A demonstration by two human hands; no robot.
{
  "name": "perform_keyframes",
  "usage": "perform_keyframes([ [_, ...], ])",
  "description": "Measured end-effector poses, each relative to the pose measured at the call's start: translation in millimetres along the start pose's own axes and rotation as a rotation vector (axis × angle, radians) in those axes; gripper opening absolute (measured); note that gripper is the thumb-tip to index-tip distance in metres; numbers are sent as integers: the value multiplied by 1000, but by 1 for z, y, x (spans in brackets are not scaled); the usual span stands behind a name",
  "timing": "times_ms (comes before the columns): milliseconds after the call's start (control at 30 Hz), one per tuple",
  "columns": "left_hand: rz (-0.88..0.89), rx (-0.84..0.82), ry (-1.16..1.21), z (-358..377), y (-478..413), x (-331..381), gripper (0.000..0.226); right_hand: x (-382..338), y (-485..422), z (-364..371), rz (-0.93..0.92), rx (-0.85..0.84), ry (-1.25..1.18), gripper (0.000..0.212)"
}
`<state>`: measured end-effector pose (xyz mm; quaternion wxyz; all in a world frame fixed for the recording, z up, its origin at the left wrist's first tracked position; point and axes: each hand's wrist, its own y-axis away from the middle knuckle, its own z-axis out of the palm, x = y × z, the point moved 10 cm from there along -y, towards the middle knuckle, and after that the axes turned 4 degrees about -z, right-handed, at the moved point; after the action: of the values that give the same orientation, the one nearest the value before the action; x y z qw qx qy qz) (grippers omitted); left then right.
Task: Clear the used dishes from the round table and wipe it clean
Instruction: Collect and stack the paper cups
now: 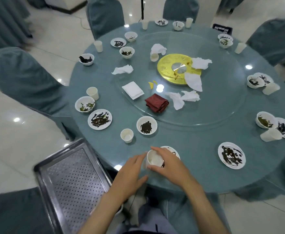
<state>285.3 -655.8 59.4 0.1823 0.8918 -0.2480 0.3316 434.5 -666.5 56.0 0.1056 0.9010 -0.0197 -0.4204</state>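
The round table [197, 166] has a teal cloth under glass and is strewn with dirty white plates, bowls and paper cups. At its near edge my right hand [170, 162] grips a white paper cup [154, 159] over a small soiled plate [172, 150], mostly hidden beneath it. My left hand [131, 173] is against the cup's left side, fingers stretched along it. A folded dark red cloth [157, 103] lies on the glass turntable [222, 115]. A perforated metal tray [74, 183] sits at the lower left, beside the table.
Crumpled white napkins [182, 97] and a gold centre disc [179, 69] lie on the turntable. A cup [126, 135], a bowl [146, 124] and a smeared plate [231, 155] stand close to my hands. Covered chairs [25, 78] ring the table.
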Motion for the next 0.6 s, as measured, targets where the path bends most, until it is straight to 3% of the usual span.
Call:
perform_keyframes([
  [233,-146,207,344,-31,34,-38,54,-66,-6,43,-106,-61,-54,81],
  [433,-261,315,480,-46,59,-69,48,-62,-22,60,-12,-173,-341,49],
  [600,-375,362,416,-61,52,-105,52,-19,-91,49,9,-112,18,45],
])
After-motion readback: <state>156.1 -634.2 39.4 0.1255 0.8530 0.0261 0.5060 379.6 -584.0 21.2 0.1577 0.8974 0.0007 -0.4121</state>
